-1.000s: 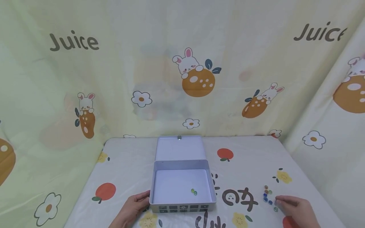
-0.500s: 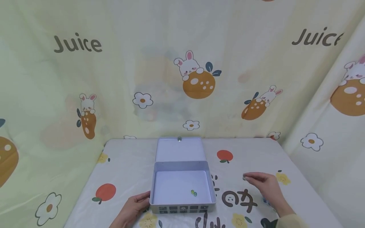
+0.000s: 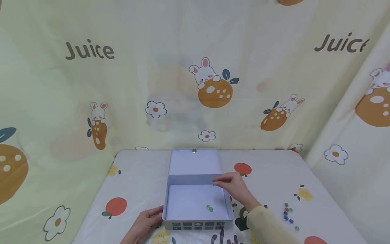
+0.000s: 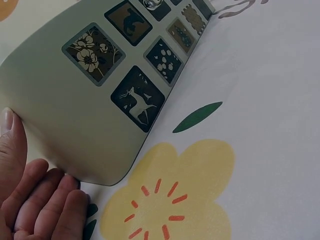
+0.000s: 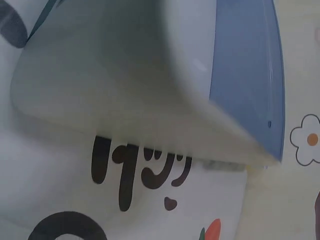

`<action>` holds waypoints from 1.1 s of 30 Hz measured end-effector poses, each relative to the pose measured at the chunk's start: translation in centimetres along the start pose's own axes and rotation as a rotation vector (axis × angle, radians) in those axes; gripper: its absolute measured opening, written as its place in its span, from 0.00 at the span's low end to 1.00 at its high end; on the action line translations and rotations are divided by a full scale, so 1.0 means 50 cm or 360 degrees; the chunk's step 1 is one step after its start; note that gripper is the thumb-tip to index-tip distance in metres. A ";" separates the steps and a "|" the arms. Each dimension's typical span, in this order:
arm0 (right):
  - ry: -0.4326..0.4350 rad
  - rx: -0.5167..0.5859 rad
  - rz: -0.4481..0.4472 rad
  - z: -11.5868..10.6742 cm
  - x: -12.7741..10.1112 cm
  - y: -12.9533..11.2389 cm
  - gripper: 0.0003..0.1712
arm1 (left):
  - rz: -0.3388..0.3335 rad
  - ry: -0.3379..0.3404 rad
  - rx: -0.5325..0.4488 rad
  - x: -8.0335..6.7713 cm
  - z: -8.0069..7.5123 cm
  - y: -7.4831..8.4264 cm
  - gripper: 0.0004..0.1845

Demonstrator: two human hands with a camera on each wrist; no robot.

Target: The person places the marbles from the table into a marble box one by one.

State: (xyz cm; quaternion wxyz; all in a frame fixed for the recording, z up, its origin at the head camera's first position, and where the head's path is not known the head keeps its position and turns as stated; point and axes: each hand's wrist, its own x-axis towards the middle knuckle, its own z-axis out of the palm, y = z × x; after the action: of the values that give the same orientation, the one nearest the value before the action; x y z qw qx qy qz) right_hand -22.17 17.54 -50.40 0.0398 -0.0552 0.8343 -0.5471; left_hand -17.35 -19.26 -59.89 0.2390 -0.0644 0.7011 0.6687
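I count one open tin box, two green glass beads inside it, and roughly seven more beads clustered on the tabletop.

The right hand has left the loose beads and now pinches one above the open tin.
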 end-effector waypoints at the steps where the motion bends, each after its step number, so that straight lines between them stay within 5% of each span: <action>1: -0.0001 -0.0001 0.0013 0.005 0.003 -0.002 0.10 | 0.0004 -0.0005 0.0005 0.001 0.001 0.000 0.35; 21: 0.0110 -0.0032 0.0093 -0.021 -0.001 0.008 0.11 | -0.0013 0.0010 -0.0010 0.007 0.010 0.001 0.35; 33: 0.0247 -0.0075 0.0069 -0.157 -0.058 0.063 0.17 | -0.0060 0.0006 -0.0013 0.007 0.007 -0.004 0.37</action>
State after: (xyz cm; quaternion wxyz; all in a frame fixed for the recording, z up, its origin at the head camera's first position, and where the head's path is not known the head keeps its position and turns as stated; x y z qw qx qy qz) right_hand -20.42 26.29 -50.17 -0.0144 0.0043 0.8484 -0.5291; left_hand -17.52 -18.88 -60.20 0.2501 -0.0798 0.6975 0.6667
